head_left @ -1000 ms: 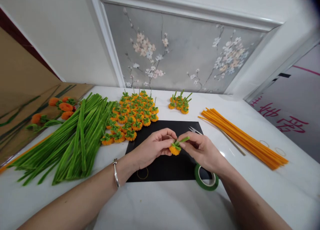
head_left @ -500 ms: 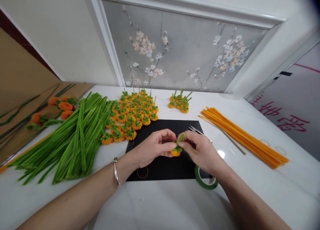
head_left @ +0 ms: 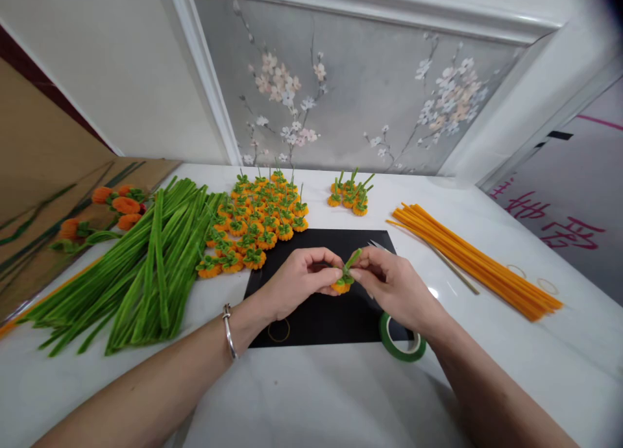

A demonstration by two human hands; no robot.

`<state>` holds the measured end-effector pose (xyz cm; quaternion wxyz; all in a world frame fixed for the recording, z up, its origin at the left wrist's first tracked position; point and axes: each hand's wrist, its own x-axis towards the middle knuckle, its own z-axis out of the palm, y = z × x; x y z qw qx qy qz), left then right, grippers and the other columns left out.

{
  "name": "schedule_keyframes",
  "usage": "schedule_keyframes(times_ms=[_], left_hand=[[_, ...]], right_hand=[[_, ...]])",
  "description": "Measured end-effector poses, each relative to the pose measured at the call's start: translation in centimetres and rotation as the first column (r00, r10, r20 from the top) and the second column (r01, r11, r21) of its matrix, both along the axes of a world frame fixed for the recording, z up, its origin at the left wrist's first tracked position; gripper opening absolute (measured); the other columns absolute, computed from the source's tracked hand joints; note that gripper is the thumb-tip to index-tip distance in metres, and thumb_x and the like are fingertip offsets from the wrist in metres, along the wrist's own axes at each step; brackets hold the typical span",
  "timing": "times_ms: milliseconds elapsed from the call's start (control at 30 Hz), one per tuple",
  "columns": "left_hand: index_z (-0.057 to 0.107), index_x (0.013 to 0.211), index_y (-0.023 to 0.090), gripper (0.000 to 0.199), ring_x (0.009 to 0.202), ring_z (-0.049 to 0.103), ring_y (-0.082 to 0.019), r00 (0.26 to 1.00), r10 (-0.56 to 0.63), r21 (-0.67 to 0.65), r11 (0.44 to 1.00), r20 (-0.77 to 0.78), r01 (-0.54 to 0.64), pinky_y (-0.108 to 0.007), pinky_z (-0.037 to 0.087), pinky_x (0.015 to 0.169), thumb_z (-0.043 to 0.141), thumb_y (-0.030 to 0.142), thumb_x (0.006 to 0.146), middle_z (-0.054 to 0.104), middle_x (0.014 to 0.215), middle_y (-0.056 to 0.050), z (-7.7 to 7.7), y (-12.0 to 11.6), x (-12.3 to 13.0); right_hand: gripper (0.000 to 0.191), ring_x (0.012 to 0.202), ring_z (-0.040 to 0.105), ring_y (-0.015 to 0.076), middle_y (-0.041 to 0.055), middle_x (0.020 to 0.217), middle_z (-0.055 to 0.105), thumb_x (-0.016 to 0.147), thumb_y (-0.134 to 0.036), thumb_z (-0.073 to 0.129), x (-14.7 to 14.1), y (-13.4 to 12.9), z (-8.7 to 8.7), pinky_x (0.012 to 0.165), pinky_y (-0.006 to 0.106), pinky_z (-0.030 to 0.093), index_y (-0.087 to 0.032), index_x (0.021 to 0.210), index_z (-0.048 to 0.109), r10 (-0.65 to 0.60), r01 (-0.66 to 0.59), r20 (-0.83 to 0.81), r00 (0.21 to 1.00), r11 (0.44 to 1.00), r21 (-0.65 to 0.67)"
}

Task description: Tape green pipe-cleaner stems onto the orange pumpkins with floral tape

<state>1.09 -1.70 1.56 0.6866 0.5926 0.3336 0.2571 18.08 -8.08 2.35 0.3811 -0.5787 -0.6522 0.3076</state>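
A person's two bare hands are meeting over a black mat [head_left: 311, 324] on a white, faintly veined table [head_left: 292, 396], holding up a small orange-and-green piece [head_left: 342, 287] between them. Compared with a second ago, the piece is tipping: its short green stem [head_left: 354, 258] is pointing more steeply upward instead of leaning far to the right, and less of the orange body is showing, which suggests the fingers are working on the green top. The left hand [head_left: 302, 279], below a silver bracelet [head_left: 228, 331], is pinching the piece's left side between thumb and fingers; the right hand [head_left: 393, 280] is closing its fingertips narrowly on the green top, though the exact grip is partly hidden. The piece is looking fuzzy and soft, its rounded body ridged like a tiny pumpkin under green loops. Many similar pieces [head_left: 254, 260] are crowding together behind the mat at left, and a smaller group [head_left: 359, 208] is standing farther right. Long, velvety green strips [head_left: 146, 273] are fanning out at left; straight orange strips [head_left: 472, 260] are lying bundled at right. A ring-shaped roll of green tape [head_left: 402, 354] is overlapping the mat's near right corner.
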Motion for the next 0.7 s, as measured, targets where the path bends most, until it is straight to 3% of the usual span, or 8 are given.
schedule_keyframes(times_ms=[167, 367, 700], left_hand=[[0.064, 0.080, 0.013, 0.014, 0.066, 0.059, -0.010, 1.000, 0.026, 0.030, 0.999, 0.006, -0.026, -0.023, 0.051, 0.062, 0.068, 0.024, 0.073, 0.062, 0.074, -0.002, 0.01, 0.02, 0.23], [0.064, 0.081, 0.013, 0.013, 0.067, 0.058, -0.011, 0.999, -0.029, 0.108, 0.994, -0.042, 0.033, -0.023, 0.051, 0.062, 0.066, 0.024, 0.075, 0.061, 0.073, -0.002, 0.47, -0.38, 0.35], [0.062, 0.079, 0.013, 0.011, 0.066, 0.056, -0.011, 0.999, 0.031, 0.171, 0.985, -0.021, -0.027, -0.024, 0.050, 0.063, 0.064, 0.024, 0.075, 0.060, 0.076, -0.002, 0.29, -0.30, 0.37]], right_hand=[[0.009, 0.053, 0.051, 0.0095, -0.0021, 0.067, 0.059, 0.082, -0.025, 0.056, 0.65, 0.23, 0.07, 0.051, 0.021, 0.042, -0.019, 0.089, 0.056, 0.043, -0.060, -0.175, 0.984, 0.994, -0.089], [0.009, 0.053, 0.053, 0.0098, -0.0024, 0.062, 0.056, 0.081, -0.024, 0.056, 0.87, 0.41, -0.28, 0.050, 0.022, 0.042, -0.018, 0.082, 0.061, 0.059, -0.069, -0.131, 0.990, 0.995, -0.071], [0.008, 0.056, 0.049, 0.0107, -0.0022, 0.065, 0.054, 0.083, -0.024, 0.052, 0.65, 0.02, 0.20, 0.049, 0.022, 0.039, -0.019, 0.083, 0.057, 0.063, -0.069, -0.106, 0.992, 0.996, -0.054]])
